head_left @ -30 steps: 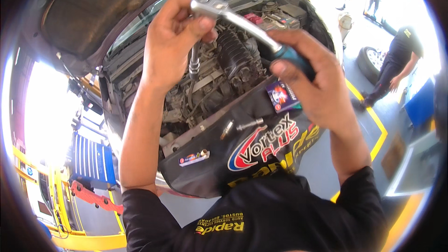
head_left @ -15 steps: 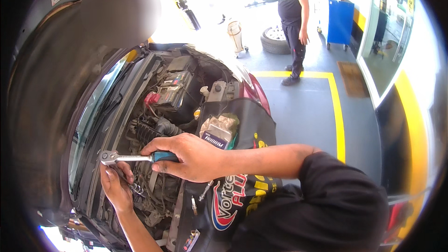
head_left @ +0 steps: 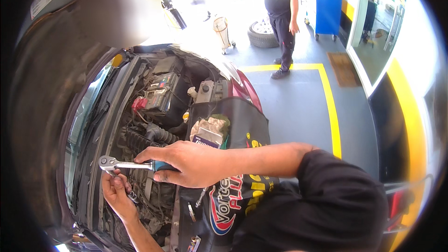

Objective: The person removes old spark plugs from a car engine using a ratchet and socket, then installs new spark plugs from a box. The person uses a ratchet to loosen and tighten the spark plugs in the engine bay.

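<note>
My right hand [head_left: 191, 162] is closed round the dark teal handle of a chrome ratchet wrench [head_left: 133, 164], with its index finger stretched along the shaft. Under the ratchet's round head, my left hand [head_left: 117, 197] pinches a socket extension [head_left: 133, 196], whose lower end slants out past the fingers. Both hands hover over the open engine bay [head_left: 151, 207], close to the windscreen side. On the black fender cover [head_left: 254, 121] lie a spark plug [head_left: 192, 211] and a slim metal piece [head_left: 201, 197] partly covered by my right forearm.
A small box [head_left: 207, 136] and a crumpled cloth [head_left: 219, 125] rest on the fender cover. The battery [head_left: 161, 94] sits farther back in the bay. The raised bonnet [head_left: 42, 112] looms on the left. Beyond the car stand a person [head_left: 281, 23], a tyre [head_left: 262, 37] and a blue cabinet [head_left: 328, 13].
The view has shifted slightly. My left hand has dropped a little below the ratchet head, with its fingers now round the extension. The ratchet's handle tips slightly lower, still in my right hand.
</note>
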The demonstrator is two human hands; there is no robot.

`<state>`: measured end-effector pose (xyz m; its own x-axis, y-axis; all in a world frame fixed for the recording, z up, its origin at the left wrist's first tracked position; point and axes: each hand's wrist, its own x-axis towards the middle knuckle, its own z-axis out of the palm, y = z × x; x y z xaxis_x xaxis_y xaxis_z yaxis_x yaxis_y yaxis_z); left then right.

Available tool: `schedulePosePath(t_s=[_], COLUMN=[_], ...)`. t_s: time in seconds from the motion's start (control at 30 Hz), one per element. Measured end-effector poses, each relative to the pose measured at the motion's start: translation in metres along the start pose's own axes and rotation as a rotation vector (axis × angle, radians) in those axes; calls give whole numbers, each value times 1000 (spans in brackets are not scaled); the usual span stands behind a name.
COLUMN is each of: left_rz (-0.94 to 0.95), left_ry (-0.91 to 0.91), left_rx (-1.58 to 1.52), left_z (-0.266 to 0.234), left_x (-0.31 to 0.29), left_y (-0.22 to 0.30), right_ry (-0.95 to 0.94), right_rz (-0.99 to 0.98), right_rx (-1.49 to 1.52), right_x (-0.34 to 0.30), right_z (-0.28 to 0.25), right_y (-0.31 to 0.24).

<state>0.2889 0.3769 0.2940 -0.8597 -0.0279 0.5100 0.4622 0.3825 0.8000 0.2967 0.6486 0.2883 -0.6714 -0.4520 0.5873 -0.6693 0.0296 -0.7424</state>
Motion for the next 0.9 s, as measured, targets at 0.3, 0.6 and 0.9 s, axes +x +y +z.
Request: schedulePosePath(t_s=[0.3, 0.6, 0.9], left_rz=[66, 116, 63], left_ry=[14, 119, -98], left_rx=[16, 82, 69], left_z=[6, 14, 7], left_x=[-2, -4, 6], left_y=[22, 40, 55], right_ry=[-54, -37, -76], right_rz=[-8, -77, -72], right_rx=[-125, -134, -231], right_x=[-1, -5, 22], right_z=[-25, -16, -26], right_y=[-12, -31, -32])
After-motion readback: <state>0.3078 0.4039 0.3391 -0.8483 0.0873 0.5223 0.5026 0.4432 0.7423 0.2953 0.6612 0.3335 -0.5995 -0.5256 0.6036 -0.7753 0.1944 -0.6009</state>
